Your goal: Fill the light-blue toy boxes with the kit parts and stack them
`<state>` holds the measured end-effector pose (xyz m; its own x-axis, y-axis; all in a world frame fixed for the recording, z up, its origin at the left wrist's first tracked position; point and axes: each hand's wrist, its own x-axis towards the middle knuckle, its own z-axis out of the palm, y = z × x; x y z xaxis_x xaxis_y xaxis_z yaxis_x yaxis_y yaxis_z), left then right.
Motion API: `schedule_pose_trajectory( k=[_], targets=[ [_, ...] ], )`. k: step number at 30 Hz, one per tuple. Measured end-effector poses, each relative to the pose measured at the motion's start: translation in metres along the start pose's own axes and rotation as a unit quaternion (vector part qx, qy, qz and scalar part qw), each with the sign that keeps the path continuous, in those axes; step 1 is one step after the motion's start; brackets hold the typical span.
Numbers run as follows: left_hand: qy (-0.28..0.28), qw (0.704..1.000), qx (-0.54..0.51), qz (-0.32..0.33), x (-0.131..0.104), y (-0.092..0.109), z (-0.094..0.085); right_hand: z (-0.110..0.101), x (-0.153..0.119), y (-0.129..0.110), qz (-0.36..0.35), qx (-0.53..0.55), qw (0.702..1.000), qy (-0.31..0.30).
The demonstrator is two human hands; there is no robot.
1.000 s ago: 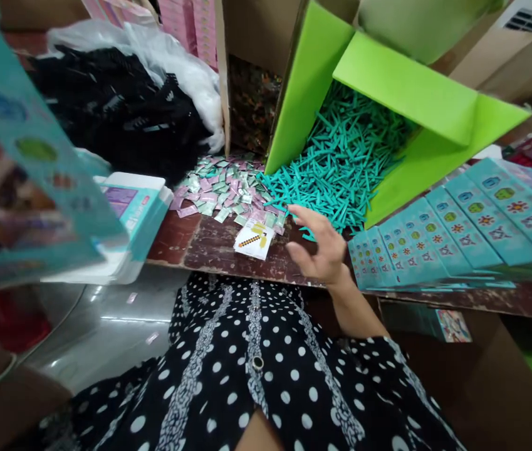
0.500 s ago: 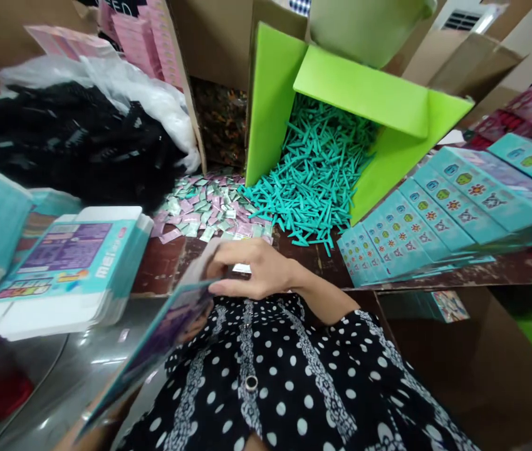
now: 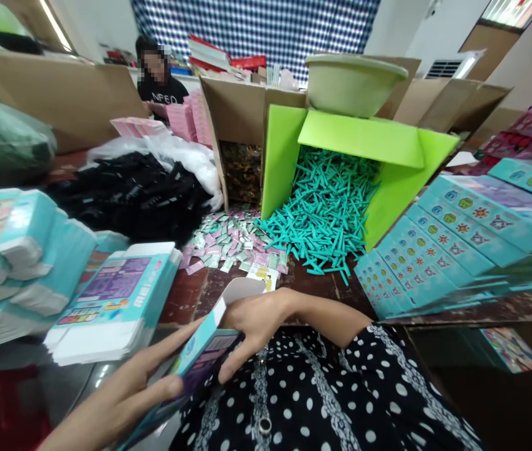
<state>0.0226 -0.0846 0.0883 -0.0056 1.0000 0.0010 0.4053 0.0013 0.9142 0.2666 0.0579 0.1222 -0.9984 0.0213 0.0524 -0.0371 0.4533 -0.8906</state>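
A turquoise and purple cardboard box (image 3: 207, 357) is tilted in front of my body, one end flap up. My left hand (image 3: 138, 382) grips it along its sides, thumb on the near edge and fingers on the far side. At the flap end, my right hand (image 3: 256, 319) holds the box with its thumb over the printed face; its other fingertips are hidden behind or inside the open end. Flat unfolded boxes (image 3: 110, 294) lie stacked to the left. Beyond my right hand are a white and yellow printed card (image 3: 264, 275) and a spread of small pink and green packets (image 3: 228, 241).
Turquoise pen-shaped pieces (image 3: 326, 213) spill from a bright green carton (image 3: 359, 141) under a pale basin (image 3: 354, 84). Turquoise boxes (image 3: 430, 238) stand in rows at right. A black pile (image 3: 138, 194) lies left. Another person (image 3: 160, 84) sits across the table.
My view has lifted, showing more of the room. The box in my hands has gone from a flat, edge-on shape to an opened form, with my left hand now visible on its side.
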Motion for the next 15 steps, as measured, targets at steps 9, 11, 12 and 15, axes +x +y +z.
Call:
schedule_pose_trajectory(
  k=[9,11,12,15],
  targets=[
    [0.241,0.960,-0.114,-0.086,0.011,-0.020,0.002,-0.003,0.000,-0.001,-0.020,-0.026,0.931,0.364],
    [0.366,0.916,-0.156,-0.053,0.020,-0.022,0.007,-0.009,-0.002,0.004,-0.091,-0.011,0.857,0.506],
    [0.412,0.893,-0.177,-0.032,0.025,-0.023,0.011,-0.010,-0.001,0.008,-0.110,0.000,0.851,0.513],
    [0.434,0.875,-0.213,-0.006,0.043,-0.025,0.025,-0.007,0.006,0.028,-0.100,0.045,0.908,0.404]
  ],
)
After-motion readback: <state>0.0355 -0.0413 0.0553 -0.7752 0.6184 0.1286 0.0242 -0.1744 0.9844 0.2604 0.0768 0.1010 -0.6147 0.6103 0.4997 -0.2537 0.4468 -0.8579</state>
